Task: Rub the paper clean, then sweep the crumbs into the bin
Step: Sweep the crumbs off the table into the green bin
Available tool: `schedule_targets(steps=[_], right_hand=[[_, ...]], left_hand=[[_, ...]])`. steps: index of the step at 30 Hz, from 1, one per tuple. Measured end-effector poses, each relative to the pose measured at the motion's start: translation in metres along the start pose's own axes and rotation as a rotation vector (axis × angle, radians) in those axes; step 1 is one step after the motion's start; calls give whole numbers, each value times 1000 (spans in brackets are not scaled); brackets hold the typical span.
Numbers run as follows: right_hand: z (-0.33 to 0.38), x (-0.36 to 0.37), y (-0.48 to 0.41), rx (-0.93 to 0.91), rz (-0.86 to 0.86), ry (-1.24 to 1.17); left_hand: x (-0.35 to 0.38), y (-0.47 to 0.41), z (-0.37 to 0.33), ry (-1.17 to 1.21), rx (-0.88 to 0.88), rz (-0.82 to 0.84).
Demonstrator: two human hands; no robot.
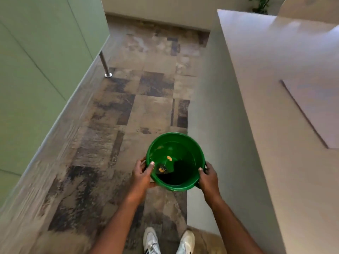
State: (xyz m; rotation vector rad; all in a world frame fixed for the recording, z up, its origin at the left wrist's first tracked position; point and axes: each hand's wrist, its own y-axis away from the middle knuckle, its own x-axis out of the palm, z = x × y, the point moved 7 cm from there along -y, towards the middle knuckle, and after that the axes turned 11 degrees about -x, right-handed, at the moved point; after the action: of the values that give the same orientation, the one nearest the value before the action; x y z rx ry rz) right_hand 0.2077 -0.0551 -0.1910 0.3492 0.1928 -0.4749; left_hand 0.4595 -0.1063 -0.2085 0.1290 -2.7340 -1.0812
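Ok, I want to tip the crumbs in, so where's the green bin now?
Head view, low centre: the green bin is held at its rim between the left hand and the right hand, over the tiled floor, left of the white table.

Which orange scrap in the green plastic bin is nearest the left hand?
The lower orange scrap, beside dark debris; the upper orange scrap is farther.

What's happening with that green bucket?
A person stands on a patterned floor, gripping a green bin by its rim with the left hand and the right hand. A few orange scraps lie inside it. Beside it is a white table with a sheet of paper lying on top.
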Motion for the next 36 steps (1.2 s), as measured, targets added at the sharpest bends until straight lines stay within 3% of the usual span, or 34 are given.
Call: schedule_targets(steps=[4, 17, 26, 36], right_hand=[[-59, 24, -17, 76, -34, -23], [-308, 93, -95, 270, -103, -76], [-482, 129, -147, 308, -143, -56], [-590, 133, -172, 306, -165, 26]], left_hand=[[-16, -51, 43, 45, -123, -70], [-54, -238, 234, -36, -343, -14], [-68, -356, 367, -61, -386, -2], [-78, -414, 456, -77, -396, 23]])
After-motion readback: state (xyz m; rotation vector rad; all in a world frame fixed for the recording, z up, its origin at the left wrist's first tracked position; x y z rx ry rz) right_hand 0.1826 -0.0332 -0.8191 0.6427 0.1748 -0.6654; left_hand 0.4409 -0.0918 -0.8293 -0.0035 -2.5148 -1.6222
